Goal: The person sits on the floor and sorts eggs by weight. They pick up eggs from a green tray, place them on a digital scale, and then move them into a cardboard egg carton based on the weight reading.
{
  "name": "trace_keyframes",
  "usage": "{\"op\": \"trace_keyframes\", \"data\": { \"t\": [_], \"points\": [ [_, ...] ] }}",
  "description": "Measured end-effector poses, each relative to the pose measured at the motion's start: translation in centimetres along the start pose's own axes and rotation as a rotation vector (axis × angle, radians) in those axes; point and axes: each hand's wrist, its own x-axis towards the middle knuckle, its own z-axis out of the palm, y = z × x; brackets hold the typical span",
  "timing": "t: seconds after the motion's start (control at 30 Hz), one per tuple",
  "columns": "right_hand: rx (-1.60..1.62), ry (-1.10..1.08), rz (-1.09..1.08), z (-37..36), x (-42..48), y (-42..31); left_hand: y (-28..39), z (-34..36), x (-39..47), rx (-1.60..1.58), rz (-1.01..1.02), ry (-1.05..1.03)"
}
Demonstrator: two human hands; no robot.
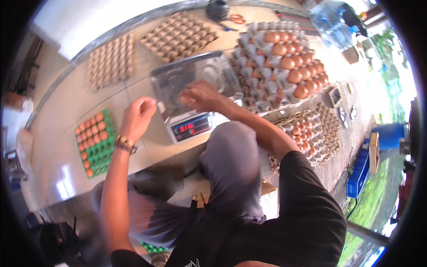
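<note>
My left hand (138, 115), with beaded bracelets at its wrist, is raised just left of a digital scale; its fingers are curled and nothing shows in them. Over the metal pan (166, 81) of the scale hovers my right hand (198, 95), fingers bent down. Something rounded and brownish shows under its fingertips, too blurred to tell whether it is an egg. Red digits glow on the scale's display (186, 128). To the left lies a green egg tray (103, 153), partly filled with brown eggs (91, 128). Right of the scale rises a stack of grey egg trays (257, 70) loaded with eggs.
Two cardboard egg trays (111, 61) (180, 36) lie behind the scale on the tiled surface. Red-handled scissors (237, 19) are at the back. Lower right, another pulp tray (312, 125) holds some eggs. My raised knee (232, 150) is close to the scale's front edge.
</note>
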Motion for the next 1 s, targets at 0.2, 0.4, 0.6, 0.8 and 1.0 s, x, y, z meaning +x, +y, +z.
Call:
{"op": "trace_keyframes", "data": {
  "t": [0.2,0.4,0.6,0.8,1.0],
  "points": [
    [0.146,0.427,0.198,-15.2,-5.3,0.0,1.3,0.3,-0.4,-0.101,-0.101,0.015],
    [-0.266,0.651,0.576,-28.6,-13.2,13.2,3.1,-0.4,-0.9,-0.147,-0.053,0.029],
    [-0.041,0.397,0.627,-28.3,-16.7,21.2,0.8,-0.8,-0.5,-0.051,-0.054,0.083],
    [-0.442,0.511,0.535,-28.6,-15.2,18.9,2.4,-0.5,-0.6,-0.007,-0.056,0.065],
    [0.073,0.239,0.449,-17.2,-4.2,-0.6,1.1,0.6,-0.2,-0.028,0.007,0.060]
  ]
}}
